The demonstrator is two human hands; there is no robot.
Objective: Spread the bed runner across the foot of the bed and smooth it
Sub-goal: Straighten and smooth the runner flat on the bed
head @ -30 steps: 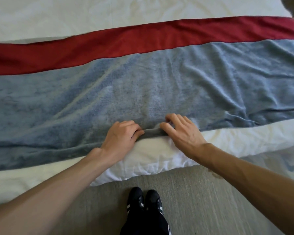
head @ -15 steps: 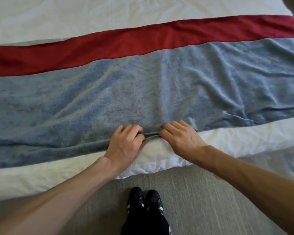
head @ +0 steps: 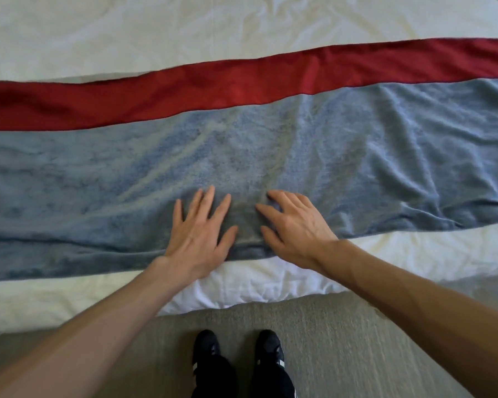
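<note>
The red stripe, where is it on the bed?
In the head view, the red stripe runs side to side across the white bedding, along the far edge of the blue runner, beyond both hands.

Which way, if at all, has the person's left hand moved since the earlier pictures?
Yes. The left hand has let go of the near hem and slid forward onto the blue-grey terry bed runner, towards the red fabric band, fingers now spread flat.
</note>
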